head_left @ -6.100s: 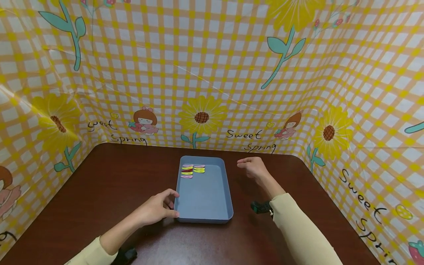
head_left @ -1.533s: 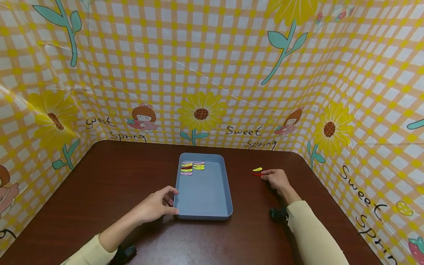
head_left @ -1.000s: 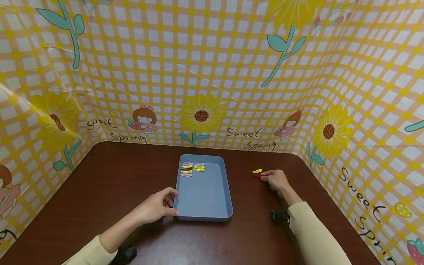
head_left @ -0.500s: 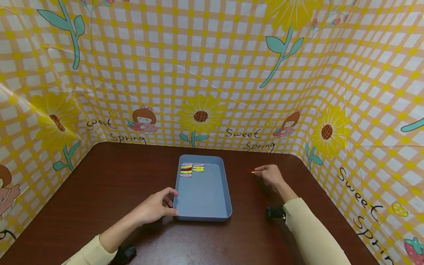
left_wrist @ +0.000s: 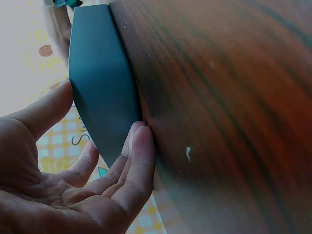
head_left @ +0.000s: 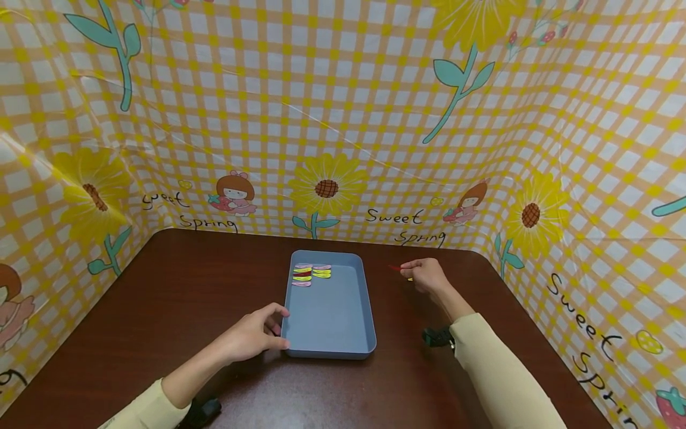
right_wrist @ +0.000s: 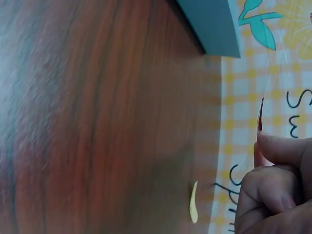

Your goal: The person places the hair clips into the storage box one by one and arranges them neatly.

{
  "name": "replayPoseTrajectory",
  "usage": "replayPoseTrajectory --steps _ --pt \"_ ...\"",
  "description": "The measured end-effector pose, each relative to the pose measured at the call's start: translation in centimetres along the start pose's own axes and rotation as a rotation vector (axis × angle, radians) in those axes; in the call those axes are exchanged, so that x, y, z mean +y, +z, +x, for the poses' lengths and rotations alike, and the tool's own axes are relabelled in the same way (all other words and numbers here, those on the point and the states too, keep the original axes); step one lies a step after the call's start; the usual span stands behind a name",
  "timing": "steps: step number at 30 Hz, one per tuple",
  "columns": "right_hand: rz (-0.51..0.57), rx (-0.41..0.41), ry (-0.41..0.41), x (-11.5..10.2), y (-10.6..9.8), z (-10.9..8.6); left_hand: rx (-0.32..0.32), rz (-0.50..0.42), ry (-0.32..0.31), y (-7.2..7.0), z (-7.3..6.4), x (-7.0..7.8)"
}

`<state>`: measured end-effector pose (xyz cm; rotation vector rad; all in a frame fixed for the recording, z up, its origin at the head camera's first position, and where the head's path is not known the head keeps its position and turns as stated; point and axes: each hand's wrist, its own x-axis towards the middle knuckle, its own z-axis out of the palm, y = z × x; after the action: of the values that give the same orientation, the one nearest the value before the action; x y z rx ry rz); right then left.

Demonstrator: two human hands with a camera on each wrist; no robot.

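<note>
My right hand (head_left: 426, 276) pinches a red hair clip (head_left: 395, 267) between thumb and fingertips, raised above the table to the right of the tray. The red clip's thin edge shows in the right wrist view. Below that hand a yellow hair clip (right_wrist: 193, 202) lies on the table, mostly covered by the hand in the head view. My left hand (head_left: 257, 335) holds the left side of the blue-grey tray (head_left: 328, 355) near its front corner, thumb and fingers against rim and wall. Inside the tray, pink, yellow and red hair clips (head_left: 302, 274) lie in two columns at the back left.
The tray stands on a dark brown wooden table (head_left: 203, 280). A checkered sunflower cloth (head_left: 257, 119) hangs along the back and both sides. Each wrist carries a black device, such as the right one (head_left: 436, 337).
The right hand first went to the red and yellow clips on the table, took the red one, then rose and moved left with it. The left hand stays at the tray.
</note>
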<state>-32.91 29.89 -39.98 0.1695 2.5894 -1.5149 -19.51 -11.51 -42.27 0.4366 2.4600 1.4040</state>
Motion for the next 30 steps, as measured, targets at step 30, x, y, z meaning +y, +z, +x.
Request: replayPoseTrajectory --steps 30 --pt "0.038 -0.074 -0.033 -4.6 4.9 0.8 0.005 0.015 -0.018 0.0 0.2 -0.4"
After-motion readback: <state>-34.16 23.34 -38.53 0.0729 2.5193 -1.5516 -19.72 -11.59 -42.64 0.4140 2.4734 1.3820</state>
